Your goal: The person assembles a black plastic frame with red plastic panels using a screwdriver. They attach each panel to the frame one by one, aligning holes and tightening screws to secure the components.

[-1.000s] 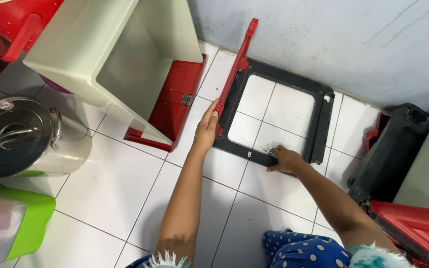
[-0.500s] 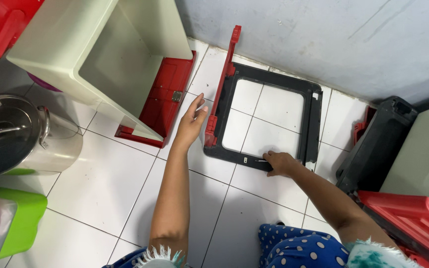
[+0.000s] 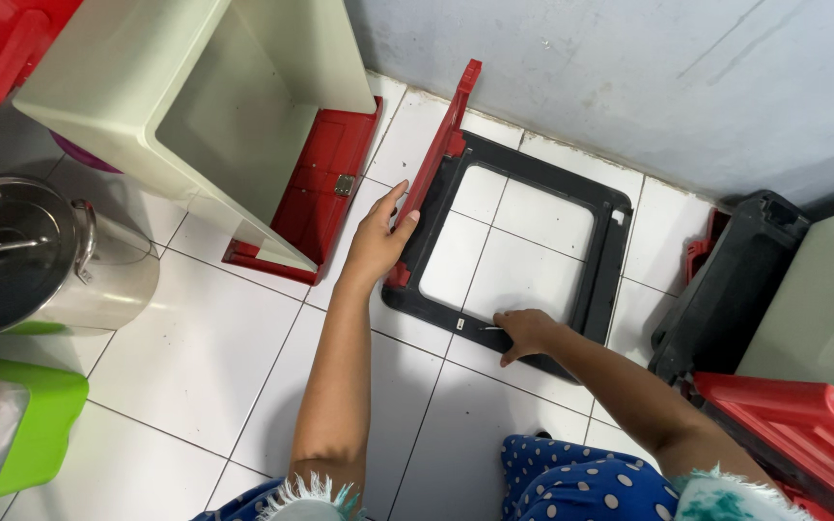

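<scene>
Both bare forearms reach fwd & down, elbows low. Left hand [image 3: 376, 241] is stretched out, fingers extended & slightly spread, thumb out to the side. Right hand [image 3: 525, 333] is curled, knuckles up, fingers bent under, wrist angled inward.

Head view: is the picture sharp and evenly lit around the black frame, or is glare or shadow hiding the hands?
Head view: sharp and evenly lit; the left hand on the red strip and the right hand on the black frame both show clearly. Soft shadows only; mild sheen on the white floor tiles, brighter reflections on the steel pot. Edges bend slightly.
</scene>
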